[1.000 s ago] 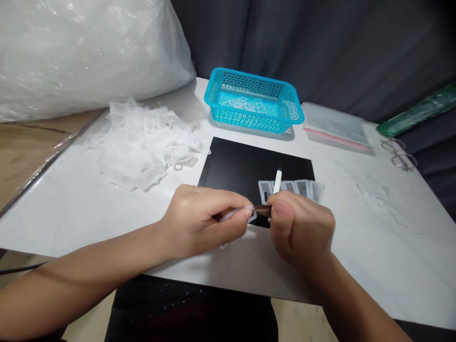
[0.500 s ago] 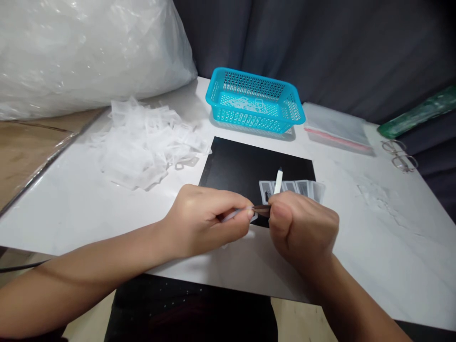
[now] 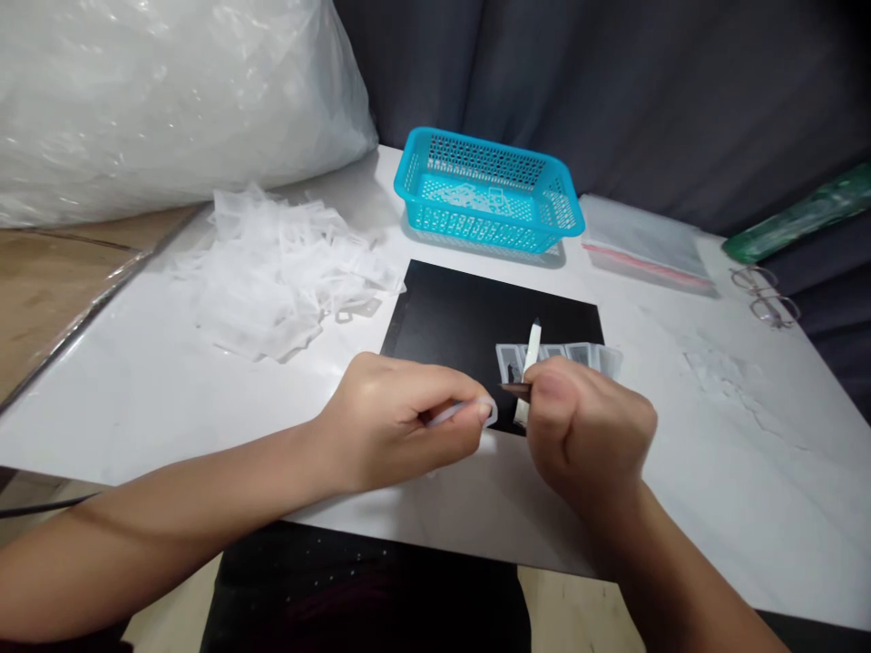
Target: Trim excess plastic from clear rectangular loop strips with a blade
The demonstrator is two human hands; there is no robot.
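Observation:
My left hand (image 3: pixel 408 422) pinches a small translucent plastic frame piece (image 3: pixel 489 413) between thumb and fingers, most of it hidden. My right hand (image 3: pixel 589 426) is closed in a fist around a pointed brown metal tool (image 3: pixel 513 387); only its tip shows, so its exact kind is unclear. That tip is just right of the plastic piece and apart from it. Beneath both hands lies a black mat (image 3: pixel 476 308). On it, partly behind my right hand, rest a white pen-like stick (image 3: pixel 533 337) with a dark tip and a row of translucent plastic frames (image 3: pixel 578 354).
A heap of translucent plastic pieces (image 3: pixel 278 272) lies on the left of the white table (image 3: pixel 680 508). Behind are a blue basket (image 3: pixel 490 238) with a few pieces and a large plastic bag (image 3: pixel 170 109). Zip bags (image 3: pixel 646 245), glasses (image 3: pixel 766 295), a green bottle (image 3: pixel 796 218) and scraps (image 3: pixel 725 376) lie right.
My right hand has shifted slightly right, drawing the brown tool's tip away from the plastic piece. My left hand has barely moved and keeps its pinch.

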